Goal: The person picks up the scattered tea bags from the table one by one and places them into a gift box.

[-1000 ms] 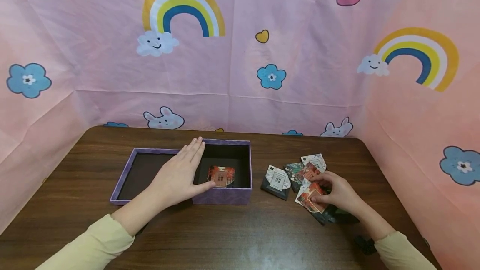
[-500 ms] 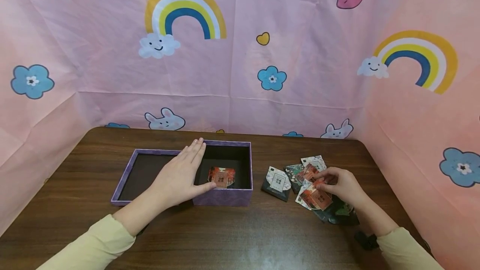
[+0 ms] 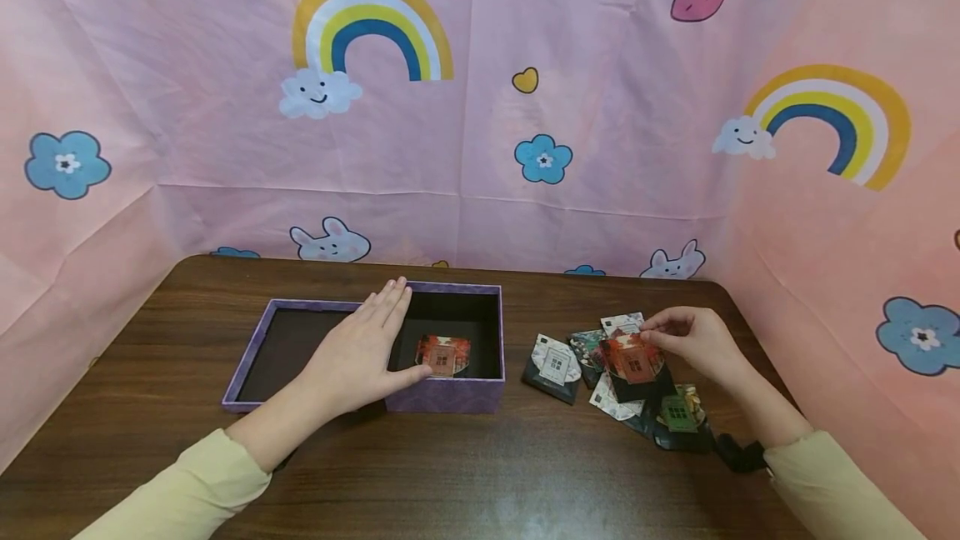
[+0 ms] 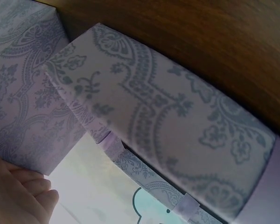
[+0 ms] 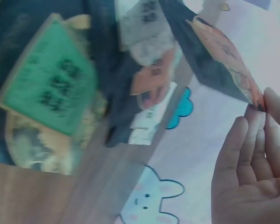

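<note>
My left hand rests along the left wall of an open purple box, fingers straight, thumb over its front edge. Inside the box lies a red-and-black packet. My right hand pinches the top corner of another red-and-black packet, lifted and tilted over a loose pile. The right wrist view shows thumb and fingertips gripping that held packet by its corner. Below it lie a white packet and a green-labelled packet. Another white packet lies left of the pile.
A shallow purple lid, dark inside, lies left of the box, partly behind my left hand. A small black object is under my right forearm. Printed pink cloth walls the wooden table at the back and sides.
My right hand has drawn the red-and-black packet up off the pile, moving away and slightly right, uncovering the green-labelled packet. My left hand stays on the box.
</note>
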The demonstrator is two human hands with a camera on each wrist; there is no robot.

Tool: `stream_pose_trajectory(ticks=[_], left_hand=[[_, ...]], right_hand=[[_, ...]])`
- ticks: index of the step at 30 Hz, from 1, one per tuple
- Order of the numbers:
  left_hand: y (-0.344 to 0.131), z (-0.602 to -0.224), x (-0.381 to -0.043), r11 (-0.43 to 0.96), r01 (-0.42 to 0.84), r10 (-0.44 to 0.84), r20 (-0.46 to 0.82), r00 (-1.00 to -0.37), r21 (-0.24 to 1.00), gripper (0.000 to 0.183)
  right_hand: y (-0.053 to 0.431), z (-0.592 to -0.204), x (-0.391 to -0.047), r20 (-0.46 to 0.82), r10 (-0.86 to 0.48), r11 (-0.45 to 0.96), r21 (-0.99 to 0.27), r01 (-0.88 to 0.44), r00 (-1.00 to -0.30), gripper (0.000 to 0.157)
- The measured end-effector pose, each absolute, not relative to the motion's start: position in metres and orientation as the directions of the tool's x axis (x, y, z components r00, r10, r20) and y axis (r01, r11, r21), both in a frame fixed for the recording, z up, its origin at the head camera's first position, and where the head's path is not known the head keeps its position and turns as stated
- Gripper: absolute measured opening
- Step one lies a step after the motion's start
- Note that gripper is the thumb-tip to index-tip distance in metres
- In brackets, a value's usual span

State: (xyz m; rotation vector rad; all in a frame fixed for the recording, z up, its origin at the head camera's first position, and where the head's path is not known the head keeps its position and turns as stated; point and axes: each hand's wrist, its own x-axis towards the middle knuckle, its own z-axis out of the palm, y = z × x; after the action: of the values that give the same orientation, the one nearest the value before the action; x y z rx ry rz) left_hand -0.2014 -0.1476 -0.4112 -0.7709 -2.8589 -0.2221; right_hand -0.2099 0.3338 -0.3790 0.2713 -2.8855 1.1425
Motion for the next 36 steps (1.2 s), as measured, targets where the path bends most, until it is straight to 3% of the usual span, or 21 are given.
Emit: stream_pose_trajectory(ticks=[14,25,36], left_hand=[[-0.148,-0.411,-0.202,0.852,0.516,0.49,0.21,-0.846,0.087,0.112],[-0.147,-0.409,-0.201,0.853,0.517,0.495,0.202,-0.845,0.069,0.113],[-0.148,-0.41,-0.202,0.856,0.512,0.491,0.193,-0.849,0.075,0.113]], right_hand=[[0.301,-0.35,-0.23,0.119,-0.088,0.697,-0.702,-0.146,-0.989,0.024],[0.258,-0.342,-0.254,0.106,-0.105,0.425,-0.894,-0.141,-0.989,0.032],[0.199,-0.337,-0.271,0.124,-0.129,0.245,-0.957,-0.153,-0.984,0.025]])
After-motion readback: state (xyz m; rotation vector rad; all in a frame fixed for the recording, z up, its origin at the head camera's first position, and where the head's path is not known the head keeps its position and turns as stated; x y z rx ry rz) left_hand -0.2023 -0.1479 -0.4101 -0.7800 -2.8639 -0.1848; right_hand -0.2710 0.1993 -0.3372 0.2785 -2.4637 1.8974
